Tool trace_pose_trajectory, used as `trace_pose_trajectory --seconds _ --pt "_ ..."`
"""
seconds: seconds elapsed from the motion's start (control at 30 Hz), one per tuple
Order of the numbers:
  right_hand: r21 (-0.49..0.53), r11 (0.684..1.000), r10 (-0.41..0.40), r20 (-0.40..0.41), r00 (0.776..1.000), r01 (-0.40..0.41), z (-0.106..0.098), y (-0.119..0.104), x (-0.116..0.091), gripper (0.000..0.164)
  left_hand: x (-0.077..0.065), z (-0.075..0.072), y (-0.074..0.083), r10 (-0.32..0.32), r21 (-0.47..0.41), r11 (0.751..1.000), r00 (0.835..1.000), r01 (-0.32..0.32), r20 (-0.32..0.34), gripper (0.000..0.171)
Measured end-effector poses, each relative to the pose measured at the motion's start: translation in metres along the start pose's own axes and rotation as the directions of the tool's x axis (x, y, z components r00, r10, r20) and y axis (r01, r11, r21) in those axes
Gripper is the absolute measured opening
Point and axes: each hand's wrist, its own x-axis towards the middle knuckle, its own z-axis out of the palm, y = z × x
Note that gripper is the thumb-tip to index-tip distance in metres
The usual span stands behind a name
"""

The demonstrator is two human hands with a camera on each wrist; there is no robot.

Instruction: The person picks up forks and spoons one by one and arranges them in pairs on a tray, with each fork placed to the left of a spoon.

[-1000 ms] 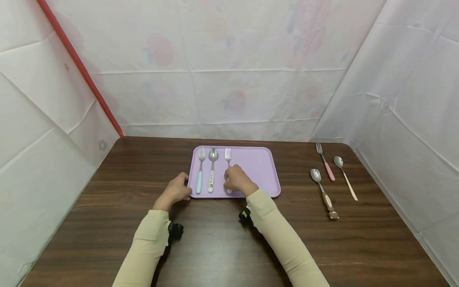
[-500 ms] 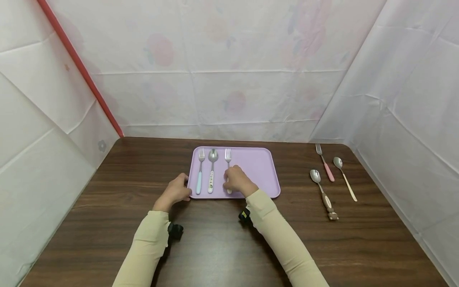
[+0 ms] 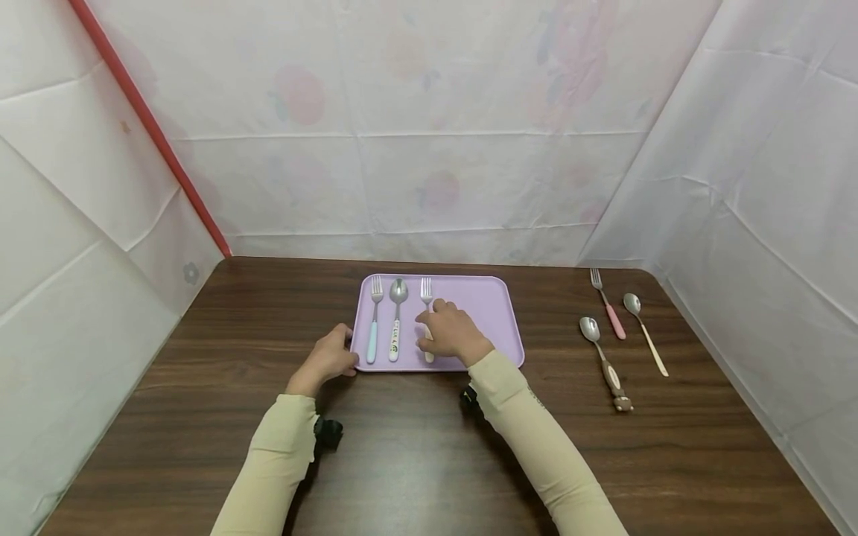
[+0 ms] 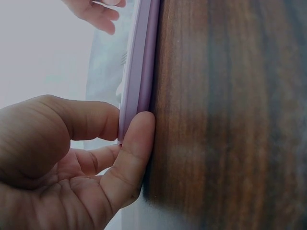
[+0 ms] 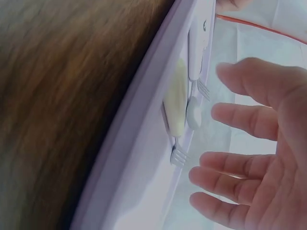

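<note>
A lilac tray [image 3: 476,320] lies on the table with three pieces of cutlery side by side: a fork with a light blue handle [image 3: 372,342], a spoon with a patterned white handle [image 3: 395,339] and a fork with a cream handle [image 3: 427,292]. At the tray's near left corner my left hand [image 3: 328,353] grips the rim [image 4: 136,86] between thumb and fingers. My right hand [image 3: 452,331] hovers over the cream-handled fork, partly covering it in the head view. In the right wrist view its fingers [image 5: 230,182] are spread and hold nothing, apart from that fork's handle [image 5: 176,100].
On the right of the dark wooden table [image 3: 402,461] lie a pink-handled fork [image 3: 614,320], a spoon with a slim gold-toned handle [image 3: 650,339] and a spoon with a brown bear-shaped handle [image 3: 611,376]. White patterned sheets [image 3: 429,186] hang at the back and sides.
My right hand has let go of the cream-handled fork, its fingers spreading as it lifts slightly and moves a little to the right. The left hand stays at the tray corner.
</note>
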Motion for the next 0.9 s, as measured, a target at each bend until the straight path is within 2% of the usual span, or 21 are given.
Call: trace_pose_trajectory --seconds 0.1,0.37,0.57,0.9 --pt "-0.040 0.999 0.002 -0.002 1.000 -0.002 0.000 0.001 0.000 0.044 0.000 -0.001 0.000 -0.003 -0.002 1.000 1.000 0.003 0.001 0.042" --pt "0.002 1.000 -0.002 -0.013 1.000 0.002 0.000 0.005 -0.002 0.038 0.000 -0.001 -0.001 -0.005 -0.004 1.000 1.000 0.005 -0.004 0.041" --pt "0.020 1.000 0.016 -0.041 0.999 -0.015 0.001 0.018 -0.009 0.033 -0.001 0.001 -0.003 0.025 -0.026 0.999 1.000 -0.025 -0.009 0.042" --pt "-0.004 0.998 0.064 -0.026 0.998 -0.064 0.000 0.041 -0.024 0.032 0.000 0.001 -0.004 0.017 -0.032 0.999 1.000 -0.018 -0.006 0.041"
